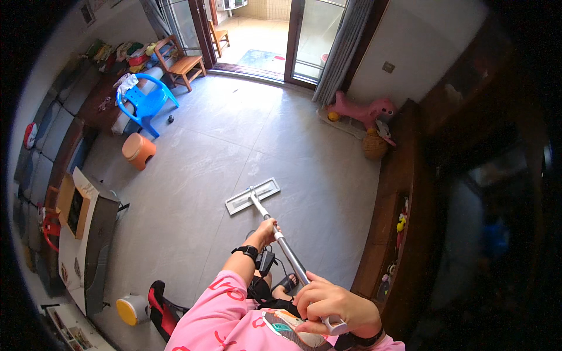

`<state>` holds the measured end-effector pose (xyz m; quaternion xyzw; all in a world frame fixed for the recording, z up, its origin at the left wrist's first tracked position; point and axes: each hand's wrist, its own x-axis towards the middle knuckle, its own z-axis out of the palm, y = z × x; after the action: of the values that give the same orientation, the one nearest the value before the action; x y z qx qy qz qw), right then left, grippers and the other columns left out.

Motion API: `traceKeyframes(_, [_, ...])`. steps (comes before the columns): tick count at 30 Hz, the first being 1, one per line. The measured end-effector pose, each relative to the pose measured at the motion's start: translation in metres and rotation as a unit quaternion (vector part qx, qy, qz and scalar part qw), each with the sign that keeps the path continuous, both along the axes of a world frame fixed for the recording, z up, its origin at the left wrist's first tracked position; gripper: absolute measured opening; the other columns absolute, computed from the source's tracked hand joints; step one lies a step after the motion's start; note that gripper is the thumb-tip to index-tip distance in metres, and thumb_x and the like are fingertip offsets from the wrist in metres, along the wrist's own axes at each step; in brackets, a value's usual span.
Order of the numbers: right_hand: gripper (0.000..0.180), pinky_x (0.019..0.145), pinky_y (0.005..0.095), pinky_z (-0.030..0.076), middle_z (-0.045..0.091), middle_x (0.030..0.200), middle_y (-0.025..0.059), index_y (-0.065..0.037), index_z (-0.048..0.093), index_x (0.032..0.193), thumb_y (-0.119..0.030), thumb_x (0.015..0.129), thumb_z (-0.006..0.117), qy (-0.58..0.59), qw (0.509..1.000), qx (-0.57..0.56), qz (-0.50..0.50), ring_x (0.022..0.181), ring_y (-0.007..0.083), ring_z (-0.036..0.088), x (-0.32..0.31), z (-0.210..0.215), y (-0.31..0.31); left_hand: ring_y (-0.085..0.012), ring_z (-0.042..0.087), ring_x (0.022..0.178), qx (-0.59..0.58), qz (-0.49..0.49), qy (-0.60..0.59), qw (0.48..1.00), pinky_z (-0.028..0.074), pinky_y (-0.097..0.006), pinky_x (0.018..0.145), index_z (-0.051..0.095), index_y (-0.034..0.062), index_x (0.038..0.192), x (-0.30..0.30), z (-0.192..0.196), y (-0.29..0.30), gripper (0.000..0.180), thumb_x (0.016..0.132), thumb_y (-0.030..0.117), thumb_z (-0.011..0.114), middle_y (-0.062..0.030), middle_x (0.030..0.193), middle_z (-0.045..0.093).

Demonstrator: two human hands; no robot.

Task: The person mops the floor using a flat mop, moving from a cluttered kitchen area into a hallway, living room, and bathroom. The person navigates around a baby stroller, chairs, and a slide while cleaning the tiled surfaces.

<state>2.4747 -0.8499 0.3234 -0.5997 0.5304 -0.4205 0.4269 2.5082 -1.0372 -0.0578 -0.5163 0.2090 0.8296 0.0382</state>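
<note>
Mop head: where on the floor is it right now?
In the head view the flat mop head lies on the grey tiled floor near mid-frame, ahead of the left hand on the handle, right of the orange stool.

Grey tiled floor (199, 158) under flat mop head (252, 195)

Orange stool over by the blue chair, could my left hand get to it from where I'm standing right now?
Probably not. The left hand is wrapped around the mop handle, and the orange stool stands well off to the left across open floor. Nothing blocks the way; it just looks too far without walking over.
</note>
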Motion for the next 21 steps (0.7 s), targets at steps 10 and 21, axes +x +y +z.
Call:
traceKeyframes(10, [0.033, 0.092, 0.0575, 0.03, 0.055, 0.074, 0.0025, -0.007, 0.044, 0.058, -0.018, 0.07, 0.073, 0.033, 0.998, 0.018, 0.048, 0.08, 0.0204, 0.056, -0.127, -0.013, -0.158, -0.0219, 0.056, 0.064, -0.022, -0.019, -0.003, 1.0, 0.051, -0.039, 0.06, 0.042, 0.006, 0.093, -0.123, -0.019, -0.158, 0.019, 0.081, 0.021, 0.044, -0.0077, 0.071, 0.052])
traceKeyframes(21, [0.029, 0.096, 0.0551, 0.029, 0.058, 0.074, 0.0044, -0.007, 0.052, 0.06, -0.021, 0.065, 0.077, 0.016, 0.998, 0.038, 0.044, 0.081, 0.022, 0.058, -0.277, -0.019, -0.361, -0.0211, 0.057, 0.063, -0.026, -0.013, -0.028, 0.999, 0.051, -0.041, 0.06, 0.044, 0.0061, 0.092, -0.268, -0.029, -0.344, 0.02, 0.08, 0.022, 0.045, -0.0073, 0.07, 0.053])
